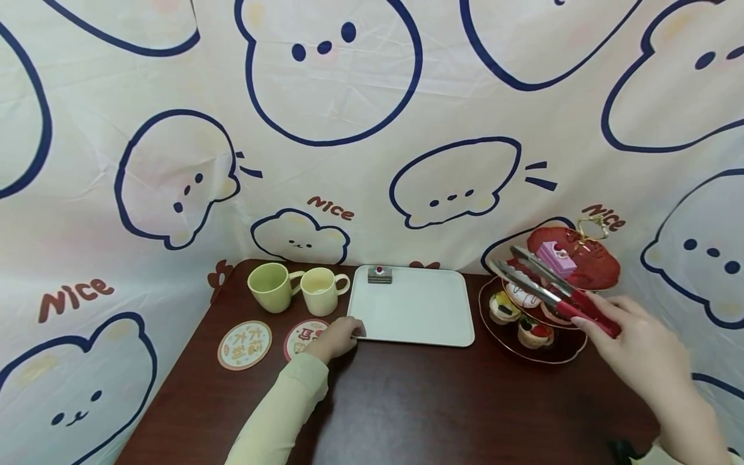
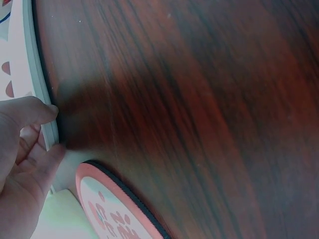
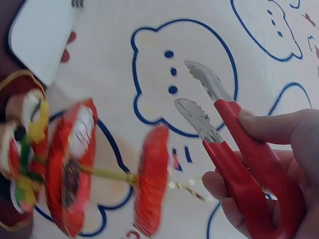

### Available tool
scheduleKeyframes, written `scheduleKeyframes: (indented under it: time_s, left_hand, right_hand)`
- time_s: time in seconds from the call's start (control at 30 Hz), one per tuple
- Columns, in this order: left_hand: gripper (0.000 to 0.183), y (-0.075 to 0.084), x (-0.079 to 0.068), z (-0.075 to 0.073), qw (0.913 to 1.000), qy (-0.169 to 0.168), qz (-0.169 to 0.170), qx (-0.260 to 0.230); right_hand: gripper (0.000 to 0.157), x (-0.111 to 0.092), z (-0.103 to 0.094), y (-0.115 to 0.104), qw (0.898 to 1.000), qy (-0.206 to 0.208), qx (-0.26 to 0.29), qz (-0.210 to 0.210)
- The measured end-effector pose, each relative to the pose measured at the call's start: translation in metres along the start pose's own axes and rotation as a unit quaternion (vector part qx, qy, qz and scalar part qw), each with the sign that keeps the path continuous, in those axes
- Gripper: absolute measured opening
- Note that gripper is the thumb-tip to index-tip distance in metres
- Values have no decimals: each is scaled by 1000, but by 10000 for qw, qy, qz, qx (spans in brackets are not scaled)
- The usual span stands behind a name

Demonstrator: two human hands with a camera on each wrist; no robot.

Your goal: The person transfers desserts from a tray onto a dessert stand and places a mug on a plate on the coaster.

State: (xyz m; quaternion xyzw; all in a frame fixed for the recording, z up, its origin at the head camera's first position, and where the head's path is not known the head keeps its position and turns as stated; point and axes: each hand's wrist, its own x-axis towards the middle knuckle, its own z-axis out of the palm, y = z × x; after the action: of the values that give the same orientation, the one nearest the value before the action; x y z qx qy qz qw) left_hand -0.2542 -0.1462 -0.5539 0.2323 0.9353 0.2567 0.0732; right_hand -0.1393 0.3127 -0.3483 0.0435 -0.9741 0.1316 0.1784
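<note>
My left hand (image 1: 339, 337) pinches the near-left corner of a white tray (image 1: 413, 310); in the left wrist view, thumb and fingertips are at its rim (image 2: 44, 99). Toward the tray's far-left corner sits a small toy cake slice (image 1: 380, 276) with a red berry on top. My right hand (image 1: 653, 345) holds metal tongs (image 3: 234, 144) by their red handles. Their tips stand apart with nothing between them, and in the head view they overlap a tiered dessert stand (image 1: 604, 268). A purple cake slice (image 1: 556, 259) lies on its red top tier, beside the tongs.
Two light green mugs, one darker (image 1: 271, 289) and one paler (image 1: 320, 292), stand left of the tray. Two round coasters lie before them, one orange-rimmed (image 1: 245, 346), one red-rimmed (image 1: 299, 334). Toy tarts (image 1: 535, 334) fill the stand's bottom plate. A printed cloth (image 1: 349, 161) hangs behind the table (image 1: 407, 400).
</note>
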Motion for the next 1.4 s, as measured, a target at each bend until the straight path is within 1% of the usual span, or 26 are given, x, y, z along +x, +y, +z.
scheduleKeyframes:
  time_s: [0.2, 0.3, 0.4, 0.5, 0.57, 0.63, 0.73, 0.83, 0.87, 0.9, 0.97, 1.07, 1.13, 1.27, 1.4]
  left_hand:
    - [20, 1, 1, -2, 9999, 75, 66, 31]
    - [21, 2, 1, -3, 10000, 89, 26, 16]
    - [22, 2, 1, -3, 10000, 59, 13, 1]
    - [22, 1, 1, -2, 9999, 78, 104, 37]
    - [23, 1, 1, -1, 9998, 87, 165, 104]
    - [24, 0, 0, 0, 9993, 134, 253, 228]
    - [23, 0, 0, 2, 9976, 278, 473, 410]
    - [21, -1, 0, 3, 9935, 488, 845, 592]
    - [21, -2, 0, 4, 9928, 525, 909, 574]
    - [21, -2, -1, 4, 9932, 520, 901, 530]
    - [23, -2, -1, 4, 9960, 435, 718, 316]
    - [26, -1, -3, 4, 9996, 206, 183, -60]
    - [31, 0, -4, 4, 9998, 118, -69, -174]
    - [41, 1, -6, 3, 9997, 24, -183, -142]
    - [39, 1, -6, 3, 9999, -68, -143, -7]
  right_hand:
    - [60, 5, 26, -10, 9988, -368, 299, -77]
    - [58, 7, 38, -15, 9979, -454, 434, -180]
    - [59, 8, 48, -17, 9963, -627, 521, -254]
    - [60, 8, 59, -18, 9944, -838, 594, -266]
    - [62, 9, 66, -19, 9928, -1003, 619, -192]
    - [64, 10, 71, -19, 9916, -1122, 628, -151]
    - [65, 12, 78, -20, 9902, -1242, 622, -114]
    - [63, 12, 84, -20, 9899, -1252, 638, -171]
    - [62, 12, 86, -20, 9899, -1237, 658, -191]
    - [61, 12, 88, -20, 9899, -1222, 687, -215]
    - [59, 12, 93, -20, 9897, -1193, 748, -244]
    - [58, 14, 99, -20, 9895, -1163, 811, -264]
    - [59, 15, 103, -21, 9894, -1169, 817, -262]
    - [58, 19, 110, -23, 9885, -1215, 862, -261]
    - [58, 24, 116, -27, 9871, -1283, 917, -273]
